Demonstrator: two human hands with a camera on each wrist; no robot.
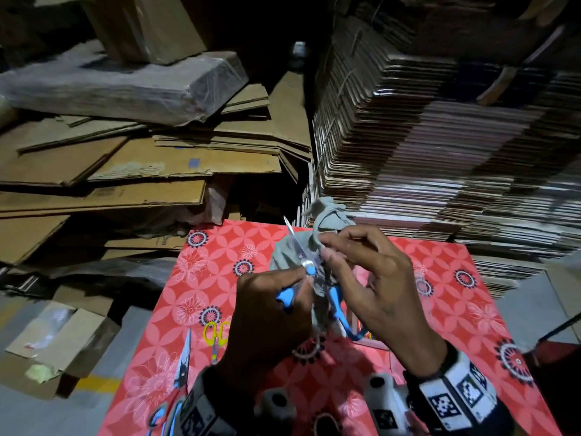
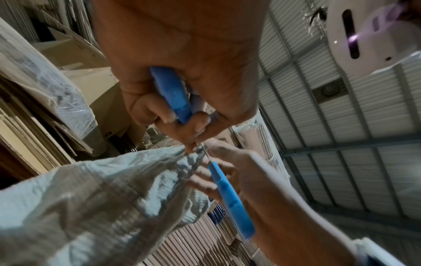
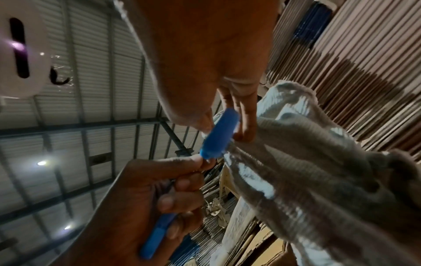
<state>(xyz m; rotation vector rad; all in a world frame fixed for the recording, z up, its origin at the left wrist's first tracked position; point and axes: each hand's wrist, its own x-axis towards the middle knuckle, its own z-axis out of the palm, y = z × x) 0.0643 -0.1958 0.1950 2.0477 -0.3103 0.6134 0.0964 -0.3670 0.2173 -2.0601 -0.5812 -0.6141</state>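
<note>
Over the surface [image 1: 204, 262], the left hand [image 1: 270, 313] grips one handle of the open scissors [image 1: 297, 247], blade pointing to 11 o'clock, as the right hand [image 1: 377, 287] pinches a soft, limp cloth [image 1: 328, 215] around the stiff, sharp steel, likely safest held by its handles.

Scissors [image 1: 301, 258]: only one blade shows, can't tell where the other sits. Handle loops mostly covered by left hand [image 1: 267, 313], right hand [image 1: 380, 278] and cloth [image 1: 328, 215]. Cloth is blurred and edge-cropped in both wrist views. Second scissors [image 1: 184, 357]: handles half behind the left wristband.
</note>
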